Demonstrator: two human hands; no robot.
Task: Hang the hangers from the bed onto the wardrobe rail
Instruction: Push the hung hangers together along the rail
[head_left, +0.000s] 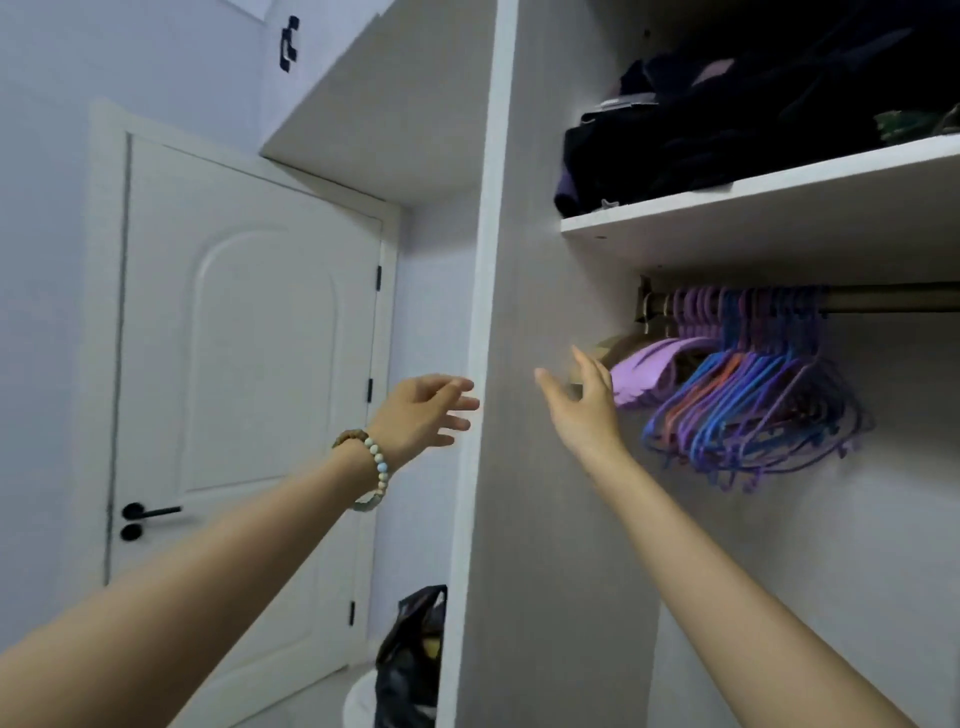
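Note:
A brass wardrobe rail runs under a white shelf. Several purple, blue and orange hangers hang bunched at its left end, with broad lilac hangers beside them. My right hand is raised just left of that bunch, fingers straight and holding nothing. My left hand, with a beaded bracelet at the wrist, is held up in front of the wardrobe's white side panel, fingers relaxed and empty. The bed is out of view.
Dark folded clothes lie on the shelf above the rail. A closed white door with a black handle stands at the left. A black bag sits on the floor by the wardrobe's base.

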